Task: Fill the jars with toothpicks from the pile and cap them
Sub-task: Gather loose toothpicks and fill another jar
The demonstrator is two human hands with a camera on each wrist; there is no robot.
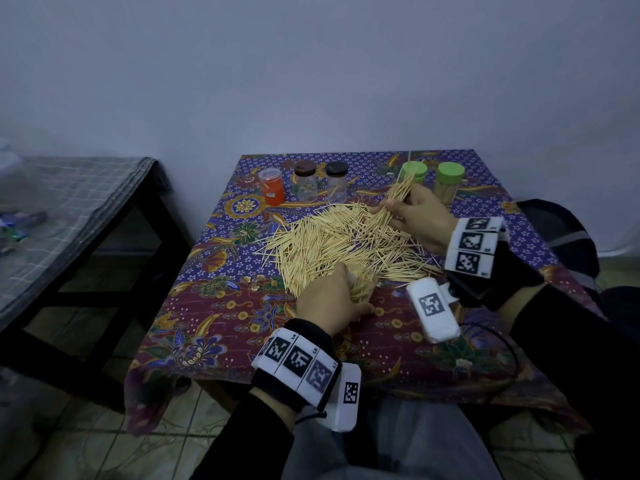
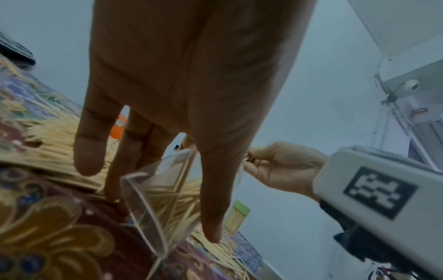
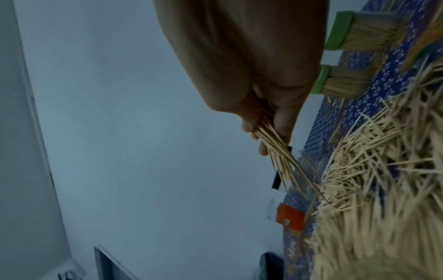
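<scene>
The right hand (image 1: pixel 420 216) is clenched around a bundle of toothpicks (image 1: pixel 393 199), lifted just above the far right edge of the pile (image 1: pixel 339 244) that sprawls over the middle of the batik tablecloth (image 1: pixel 221 327). The bundle fans out at both ends, tips splayed rather than aligned. The left hand (image 1: pixel 329 299) sits at the near edge of the pile, steadying a clear open jar (image 2: pixel 155 206). In the left wrist view the jar is tilted with its mouth towards the pile, thumb on one side and fingers (image 2: pixel 88 149) on the other. A few toothpicks already lie inside it. That grip looks loose; whether the fingers truly clamp the wall I cannot tell.

Along the far edge stand two green-lidded jars (image 1: pixel 446 183) packed with toothpicks, two dark-lidded jars (image 1: pixel 320 181) and an orange jar (image 1: pixel 272 187).

The toothpicks will be near weightless, stiff and sharp-ended, and slick against each other, so a bundle likely sheds strays if squeezed off-centre. I judge the best hold is round the bundle's middle, firm enough to square the ends. The jar seems thin, light plastic, apt to skid or tip. It wants holding round its body, near the mouth, while the bundle goes in lengthwise.
</scene>
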